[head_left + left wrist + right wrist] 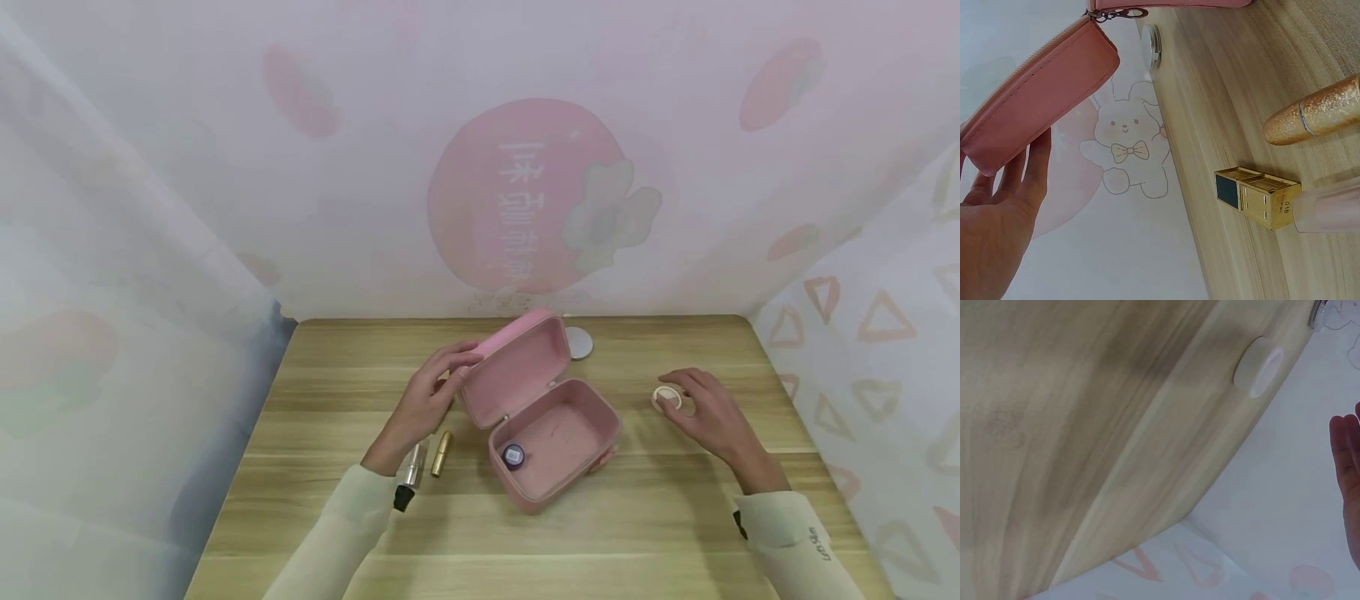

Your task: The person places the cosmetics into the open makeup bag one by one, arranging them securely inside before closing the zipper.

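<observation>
A pink zippered case [555, 487] stands open on the table, with its lid [517, 367] tilted up toward the back left. My left hand [423, 396] holds the lid's left end; in the left wrist view its fingers [1035, 169] lie against the far side of the lid. Inside the case's left corner sits a small dark round jar [513, 456] with a pale label. My right hand [708, 412] is around a small white round item [667, 398], its thumb and fingers apart. In the right wrist view those straight fingers stand clear of the white item [1259, 367].
A round silver tin [579, 342] lies behind the case. Left of the case are a gold lipstick-like tube [442, 454] and a clear tube [415, 465]. A gold rectangular piece [1259, 197] shows in the left wrist view. Printed cloth walls [375, 208] border the table.
</observation>
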The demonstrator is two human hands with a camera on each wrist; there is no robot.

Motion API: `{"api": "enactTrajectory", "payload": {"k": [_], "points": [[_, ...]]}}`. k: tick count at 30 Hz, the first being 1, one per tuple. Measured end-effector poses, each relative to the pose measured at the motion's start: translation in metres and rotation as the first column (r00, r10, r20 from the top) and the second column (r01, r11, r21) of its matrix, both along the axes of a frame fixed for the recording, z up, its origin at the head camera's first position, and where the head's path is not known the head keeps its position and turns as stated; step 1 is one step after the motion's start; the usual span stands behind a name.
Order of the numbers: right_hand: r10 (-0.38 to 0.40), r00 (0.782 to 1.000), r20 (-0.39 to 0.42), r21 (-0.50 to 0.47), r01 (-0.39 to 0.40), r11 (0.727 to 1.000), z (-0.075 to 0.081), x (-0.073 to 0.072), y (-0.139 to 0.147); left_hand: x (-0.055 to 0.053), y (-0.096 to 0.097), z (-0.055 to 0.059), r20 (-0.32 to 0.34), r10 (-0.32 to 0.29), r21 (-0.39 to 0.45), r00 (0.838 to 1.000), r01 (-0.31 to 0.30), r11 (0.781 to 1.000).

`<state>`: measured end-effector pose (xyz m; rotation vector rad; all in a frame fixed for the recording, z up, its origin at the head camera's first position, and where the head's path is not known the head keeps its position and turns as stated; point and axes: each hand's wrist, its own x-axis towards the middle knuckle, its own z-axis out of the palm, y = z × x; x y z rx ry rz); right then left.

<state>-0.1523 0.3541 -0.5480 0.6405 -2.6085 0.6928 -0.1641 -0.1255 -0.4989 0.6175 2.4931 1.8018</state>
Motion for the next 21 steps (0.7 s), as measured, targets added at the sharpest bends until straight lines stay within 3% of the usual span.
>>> {"api": "enactTrajectory", "payload": {"k": [21], "points": [[-0.057, 0.997, -0.056, -0.045, 0.055, 0.997, -0.028, -0.003, 0.014, 0.001, 0.000, 0.000, -0.008, -0.002, -0.004, 1.000, 0.002, 1.000]]}}
